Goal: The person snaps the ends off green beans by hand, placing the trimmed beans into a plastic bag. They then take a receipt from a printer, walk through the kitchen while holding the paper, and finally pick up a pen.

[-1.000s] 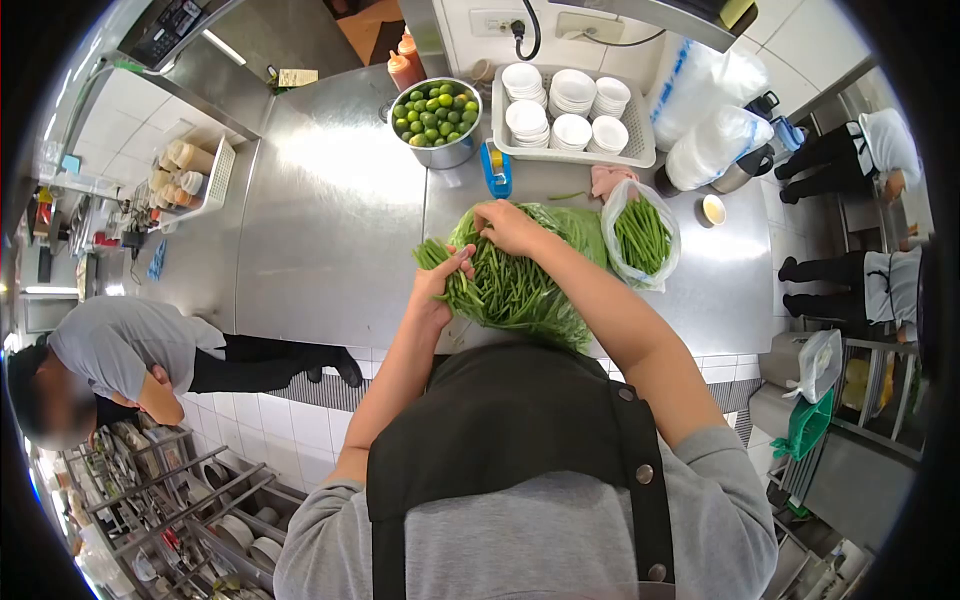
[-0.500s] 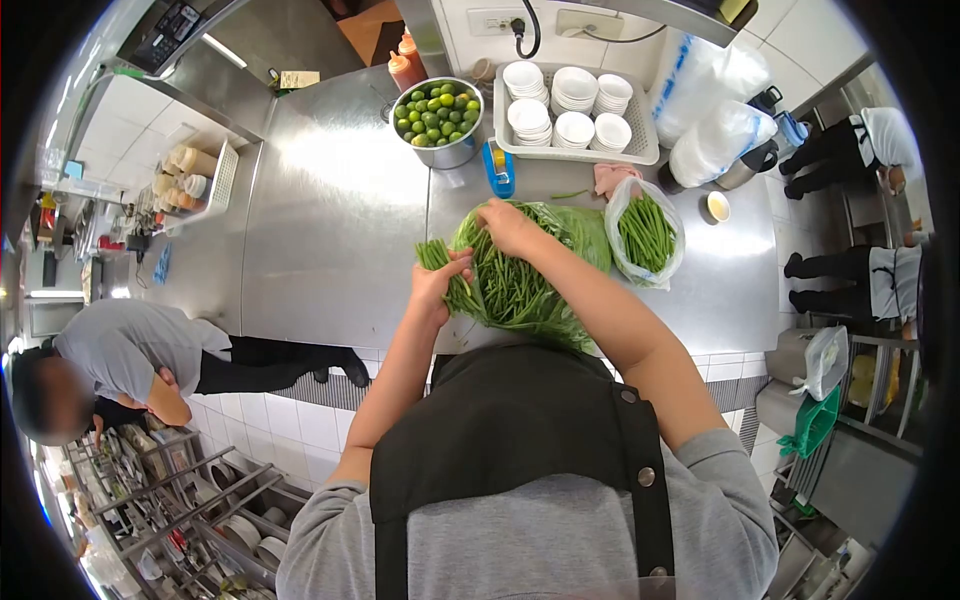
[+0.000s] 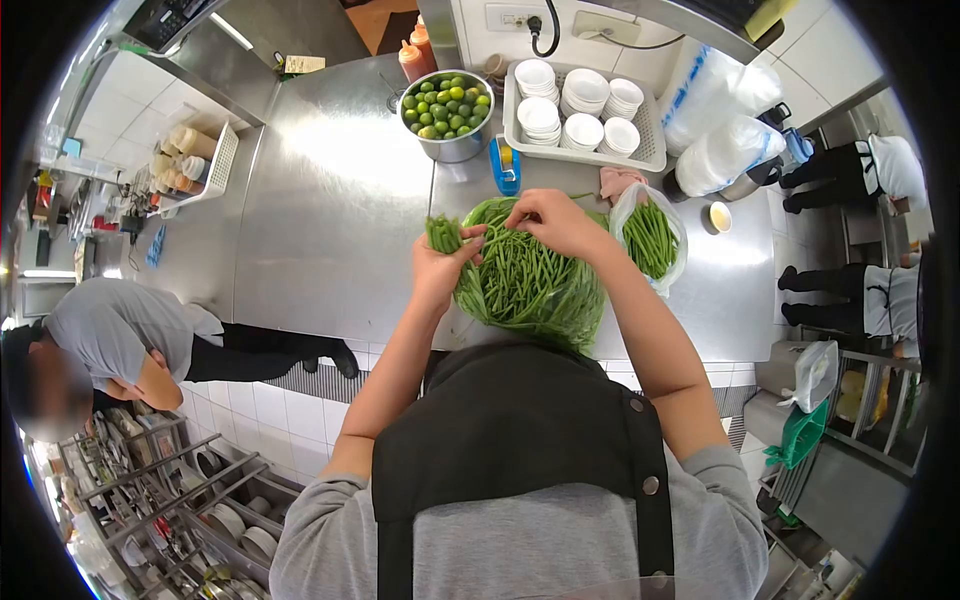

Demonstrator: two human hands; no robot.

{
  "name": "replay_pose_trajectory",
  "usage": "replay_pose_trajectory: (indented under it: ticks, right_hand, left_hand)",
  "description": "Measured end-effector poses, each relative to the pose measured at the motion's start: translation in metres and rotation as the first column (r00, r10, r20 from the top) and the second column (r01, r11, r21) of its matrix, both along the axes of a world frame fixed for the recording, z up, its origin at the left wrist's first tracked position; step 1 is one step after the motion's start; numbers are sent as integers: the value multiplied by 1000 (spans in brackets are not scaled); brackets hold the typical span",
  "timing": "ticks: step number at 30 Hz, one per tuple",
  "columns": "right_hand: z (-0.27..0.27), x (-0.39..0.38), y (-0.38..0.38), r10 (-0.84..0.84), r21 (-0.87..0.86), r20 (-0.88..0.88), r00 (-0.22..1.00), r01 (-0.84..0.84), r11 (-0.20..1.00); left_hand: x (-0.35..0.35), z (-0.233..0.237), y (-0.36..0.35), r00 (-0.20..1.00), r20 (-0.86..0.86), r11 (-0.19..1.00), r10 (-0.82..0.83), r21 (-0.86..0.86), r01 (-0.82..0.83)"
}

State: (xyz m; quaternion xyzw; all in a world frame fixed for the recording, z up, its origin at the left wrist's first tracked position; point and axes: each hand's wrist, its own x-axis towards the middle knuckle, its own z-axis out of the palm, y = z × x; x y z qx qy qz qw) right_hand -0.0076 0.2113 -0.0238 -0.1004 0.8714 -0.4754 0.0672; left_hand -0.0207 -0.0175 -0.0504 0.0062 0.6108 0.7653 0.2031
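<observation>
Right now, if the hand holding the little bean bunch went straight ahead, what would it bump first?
Probably the metal bowl of limes. The left hand, gripping a bunch of green beans, points across bare counter toward it, though the blue holder sits close beside that line.

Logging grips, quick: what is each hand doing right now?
Left hand: closed on a bundle of green beans.
Right hand: fingers curled on the bean pile; grip cannot be told.
</observation>
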Motion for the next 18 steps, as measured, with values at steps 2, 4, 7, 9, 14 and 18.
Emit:
replay_pose_trajectory:
  ticks: [2, 4, 7, 9, 14, 18]
  right_hand:
    - [12, 13, 2, -23, -132, 107, 994, 37, 991]
    - [25, 24, 3, -21, -206, 149, 989, 52, 977]
    - [30, 37, 2, -71, -357, 168, 983, 128, 925]
    - [36, 44, 2, -110, -464, 198, 974, 192, 865]
    - [29, 50, 6, -154, -583, 216, 964, 254, 772]
    - [27, 49, -4, -310, -235, -75, 948, 286, 929]
  left_hand:
    - [1, 10, 7, 987, -75, 987, -142, -88, 136]
    - [6, 23, 18, 965, -135, 970, -227, -120, 211]
    - [13, 25, 28, 944, -185, 960, -275, -112, 257]
    - [17, 31, 33, 949, -180, 966, -259, -65, 251]
    - [22, 39, 36, 957, -171, 972, -236, -24, 235]
    - [23, 37, 34, 969, -104, 975, -223, -22, 222]
